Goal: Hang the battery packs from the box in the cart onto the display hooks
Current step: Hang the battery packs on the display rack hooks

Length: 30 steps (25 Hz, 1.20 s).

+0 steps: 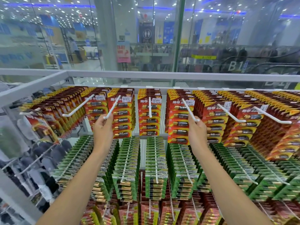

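Red battery packs (122,114) hang in dense rows on the top tier of white display hooks. My left hand (103,129) is raised to the tip of one white hook (113,106), its fingers pinched around the end. My right hand (197,132) pinches the tip of another white hook (186,106) two columns to the right, in front of a full stack of red packs (178,120). Neither hand holds a pack. The cart and its box are out of view.
Green battery packs (128,159) fill the tier below, and more red packs (146,208) hang beneath those. A white frame rail (146,77) runs above the display, with a glass wall behind it. Dark hanging goods (40,159) sit to the left.
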### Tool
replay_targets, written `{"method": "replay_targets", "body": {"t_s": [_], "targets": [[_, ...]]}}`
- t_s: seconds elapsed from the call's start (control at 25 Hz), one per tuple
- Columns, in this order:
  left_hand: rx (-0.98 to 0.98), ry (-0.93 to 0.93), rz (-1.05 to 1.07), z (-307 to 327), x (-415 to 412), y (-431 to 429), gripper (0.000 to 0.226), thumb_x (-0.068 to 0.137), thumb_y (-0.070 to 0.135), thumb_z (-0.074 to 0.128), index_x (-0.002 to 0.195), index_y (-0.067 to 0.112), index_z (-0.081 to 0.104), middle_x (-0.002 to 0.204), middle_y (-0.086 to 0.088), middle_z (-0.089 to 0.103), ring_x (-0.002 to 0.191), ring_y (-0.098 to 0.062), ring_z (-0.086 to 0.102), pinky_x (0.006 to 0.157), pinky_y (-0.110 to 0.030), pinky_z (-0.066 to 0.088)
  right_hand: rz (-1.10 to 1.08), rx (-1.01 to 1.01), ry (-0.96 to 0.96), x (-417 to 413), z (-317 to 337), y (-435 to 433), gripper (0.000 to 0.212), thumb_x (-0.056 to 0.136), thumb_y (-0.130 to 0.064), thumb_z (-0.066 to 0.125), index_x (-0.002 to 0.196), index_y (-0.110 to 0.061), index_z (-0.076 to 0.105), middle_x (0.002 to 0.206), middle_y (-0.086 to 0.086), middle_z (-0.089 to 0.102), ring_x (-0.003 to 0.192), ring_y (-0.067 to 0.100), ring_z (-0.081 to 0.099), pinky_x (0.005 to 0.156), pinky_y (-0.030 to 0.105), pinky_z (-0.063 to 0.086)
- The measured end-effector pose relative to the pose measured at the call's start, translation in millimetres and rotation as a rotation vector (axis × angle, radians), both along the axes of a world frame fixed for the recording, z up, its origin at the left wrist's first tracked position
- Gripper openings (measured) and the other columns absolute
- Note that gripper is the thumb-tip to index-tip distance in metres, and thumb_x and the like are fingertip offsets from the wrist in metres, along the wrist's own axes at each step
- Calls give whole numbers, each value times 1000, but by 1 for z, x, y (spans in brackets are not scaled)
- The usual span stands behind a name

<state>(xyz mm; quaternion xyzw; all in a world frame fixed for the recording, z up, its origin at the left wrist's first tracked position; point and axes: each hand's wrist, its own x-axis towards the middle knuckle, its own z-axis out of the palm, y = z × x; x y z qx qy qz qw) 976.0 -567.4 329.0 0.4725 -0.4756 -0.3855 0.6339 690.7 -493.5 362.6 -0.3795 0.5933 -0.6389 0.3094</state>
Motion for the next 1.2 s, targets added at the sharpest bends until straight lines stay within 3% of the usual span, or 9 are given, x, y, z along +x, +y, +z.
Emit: {"method": "replay_targets", "body": {"t_s": [0.16, 0.28, 0.4, 0.52, 0.72, 0.88, 1.0, 1.08, 1.2], "targets": [[20, -90, 45, -3, 2, 17, 28, 107, 44, 53, 118, 23, 68, 103, 1, 68, 92, -23, 65, 83, -40, 56, -19, -22, 50, -3, -11, 4, 39, 107, -46, 46, 79, -20, 55, 54, -9, 29, 47, 10, 25, 50, 32, 22], [11, -84, 59, -9, 10, 33, 25, 108, 36, 54, 125, 25, 68, 118, 8, 70, 112, -13, 67, 103, -39, 55, -21, -39, 87, -1, -15, 14, 28, 108, -39, 47, 104, -20, 67, 60, -16, 48, 56, 12, 42, 54, 33, 38], [43, -65, 43, -12, 12, 57, 21, 108, 31, 53, 122, 28, 69, 118, 9, 73, 112, -11, 69, 106, -42, 54, -64, -25, 61, -1, -26, 24, 30, 108, -36, 50, 132, -23, 63, 110, -16, 67, 105, 11, 64, 93, 35, 54], [89, -1, -32, -19, 2, 93, 23, 108, 30, 53, 123, 26, 70, 116, 8, 76, 110, -11, 71, 103, -39, 54, -81, 6, 59, 0, -38, 46, 27, 105, -39, 55, 129, -32, 66, 127, -15, 67, 123, 8, 61, 107, 38, 50], [200, 90, -267, -35, -44, 146, 24, 104, 31, 55, 119, 24, 71, 111, 6, 78, 103, -14, 75, 92, -34, 54, -167, 55, -33, -5, -57, 132, 20, 102, -37, 60, 117, -34, 72, 120, -17, 73, 115, 5, 67, 99, 31, 51], [314, 113, -507, -65, -104, 182, 26, 102, 25, 55, 117, 14, 72, 107, 0, 80, 100, -20, 76, 92, -39, 54, -412, 140, -95, -35, -97, 216, 14, 99, -31, 65, 104, -30, 78, 106, -12, 77, 109, 13, 70, 101, 39, 52], [418, 58, -686, -94, -157, 212, 21, 104, 14, 53, 113, 10, 72, 103, -5, 81, 99, -26, 77, 93, -43, 55, -540, 230, -183, -62, -132, 281, 25, 86, -50, 77, 104, -33, 78, 107, -11, 77, 111, 15, 69, 109, 46, 46], [457, -16, -820, -115, -197, 233, 21, 105, 12, 52, 110, 12, 73, 100, -2, 81, 93, -19, 78, 84, -31, 59, -658, 252, -271, -81, -152, 324, 39, 80, -52, 78, 107, -24, 77, 107, -6, 77, 113, 22, 69, 96, 37, 50], [585, -56, -1001, -141, -261, 265, 20, 104, 11, 52, 106, 7, 71, 88, -3, 81, 72, -10, 77, 60, -17, 59, -810, 270, -352, -110, -173, 389, 20, 85, -38, 79, 99, -24, 79, 94, -2, 79, 99, 28, 70, 79, 32, 50]]}}
